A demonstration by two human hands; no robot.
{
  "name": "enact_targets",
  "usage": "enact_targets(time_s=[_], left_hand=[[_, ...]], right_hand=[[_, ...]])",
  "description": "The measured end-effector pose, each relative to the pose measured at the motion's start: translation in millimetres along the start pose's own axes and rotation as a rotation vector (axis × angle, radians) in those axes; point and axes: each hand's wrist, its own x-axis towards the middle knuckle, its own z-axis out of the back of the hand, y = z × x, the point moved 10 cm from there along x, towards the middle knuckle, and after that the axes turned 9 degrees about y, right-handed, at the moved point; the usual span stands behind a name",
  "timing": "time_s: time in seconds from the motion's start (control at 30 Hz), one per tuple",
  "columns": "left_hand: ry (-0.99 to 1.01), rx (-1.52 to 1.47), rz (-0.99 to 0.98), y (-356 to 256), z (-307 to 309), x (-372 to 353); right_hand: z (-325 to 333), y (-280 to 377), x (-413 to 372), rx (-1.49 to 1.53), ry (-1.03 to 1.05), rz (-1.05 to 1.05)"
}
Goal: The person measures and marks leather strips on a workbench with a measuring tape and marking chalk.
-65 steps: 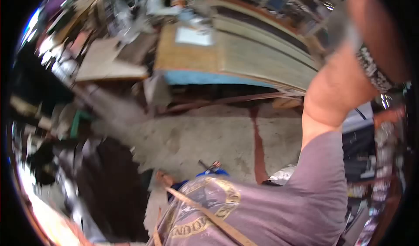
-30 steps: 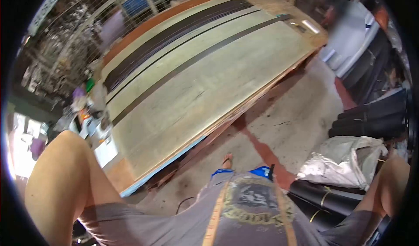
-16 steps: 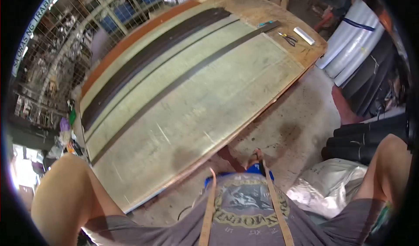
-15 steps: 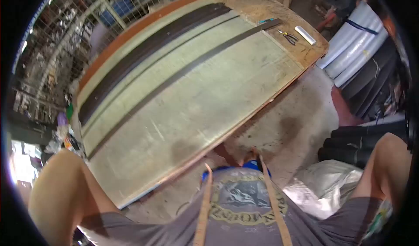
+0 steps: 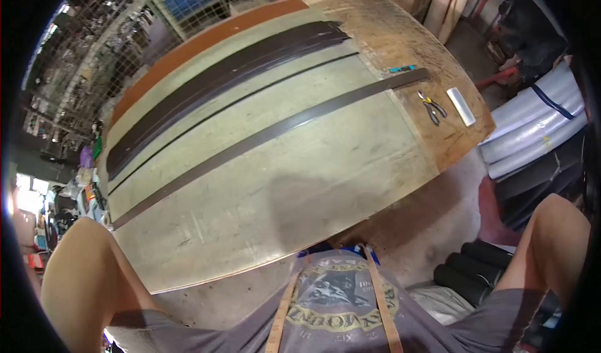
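Observation:
Neither of my hands is in view; only my bent left arm and right arm show at the sides. In front of me stands a large worktable with a pale top. Along it lie a long dark grey strip, a thinner black strip, a wide stack of dark brown strips and an orange-brown strip. On the wooden right end are pliers with black and yellow handles, a teal cutter and a white bar. A tape measure hangs down my shirt.
Silvery wrapped rolls lean right of the table, with dark rolls lower down. A wire-mesh rack stands behind the table. A person in dark clothes is at the upper right. White sheeting lies near my right side.
My view has shifted, so the table and the tools on it sit lower in the picture and more of the background shows. The things on the table have not visibly moved.

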Motion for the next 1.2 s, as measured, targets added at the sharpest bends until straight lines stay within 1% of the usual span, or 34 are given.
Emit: enact_targets(time_s=[0.1,0.2,0.3,0.37,0.43,0.47,0.5,0.53,0.57,0.6,0.63,0.67,0.73,0.77,0.8,0.83,0.9,0.93,0.97,1.0,1.03,1.07,1.1,1.13,1.17,1.2], left_hand=[[-0.017,0.044,-0.008,39,3,6],[-0.034,0.083,-0.003,81,12,18],[-0.114,0.167,0.025,124,31,21],[-0.239,0.261,0.152,161,47,9],[-0.426,0.331,0.454,220,51,-19],[-0.523,0.303,0.682,260,39,-42],[-0.584,0.225,0.925,306,12,-69],[-0.591,0.103,1.163,350,-36,-96],[-0.554,-0.03,1.365,382,-98,-120],[-0.432,-0.161,1.496,400,-164,-137],[-0.406,-0.337,1.53,410,-226,-144],[-0.462,-0.593,1.59,411,-288,-157],[-0.393,-0.666,1.538,412,-343,-142],[-0.432,-0.688,1.544,418,-356,-138],[-0.471,-0.711,1.552,422,-369,-133],[-0.509,-0.734,1.561,429,-372,-128],[-0.504,-0.735,1.597,448,-374,-126],[-0.502,-0.737,1.612,459,-372,-128],[-0.548,-0.765,1.61,469,-378,-134],[-0.534,-0.735,1.608,480,-375,-135],[-0.521,-0.708,1.606,491,-369,-136],[-0.508,-0.681,1.6,502,-365,-135],[-0.559,-0.631,1.583,512,-360,-136],[-0.55,-0.597,1.574,524,-358,-136],[-0.54,-0.563,1.563,537,-355,-135],[-0.529,-0.526,1.55,551,-350,-134]], right_hand=[[-9,-39,-7,0.0,-0.007,0.042],[-8,-90,-21,-0.003,-0.093,0.063],[-2,-163,-56,-0.031,-0.304,0.022],[-8,-236,-105,0.004,-0.544,-0.124],[-59,-348,-175,0.203,-0.737,-0.414],[-111,-413,-216,0.355,-0.759,-0.616],[-179,-470,-260,0.509,-0.722,-0.831],[-258,-514,-307,0.639,-0.621,-1.039],[-347,-546,-364,0.674,-0.379,-1.221],[-411,-555,-393,0.718,-0.131,-1.395],[-477,-567,-426,0.793,-0.161,-1.413],[-515,-573,-440,0.678,-0.191,-1.336],[-562,-581,-445,0.656,-0.033,-1.431],[-584,-594,-446,0.567,0.028,-1.393],[-608,-604,-446,0.482,0.088,-1.354],[-618,-609,-444,0.408,0.149,-1.387],[-636,-617,-441,0.257,0.267,-1.447],[-645,-616,-442,0.257,0.266,-1.459],[-654,-616,-445,0.253,0.264,-1.472],[-661,-614,-449,0.246,0.263,-1.485],[-658,-610,-448,0.181,0.191,-1.447],[-654,-607,-446,0.145,0.205,-1.434],[-646,-607,-441,0.107,0.216,-1.42],[-637,-607,-433,0.066,0.219,-1.405],[-628,-606,-429,-0.013,0.147,-1.39],[-626,-609,-427,0.031,0.129,-1.381]])
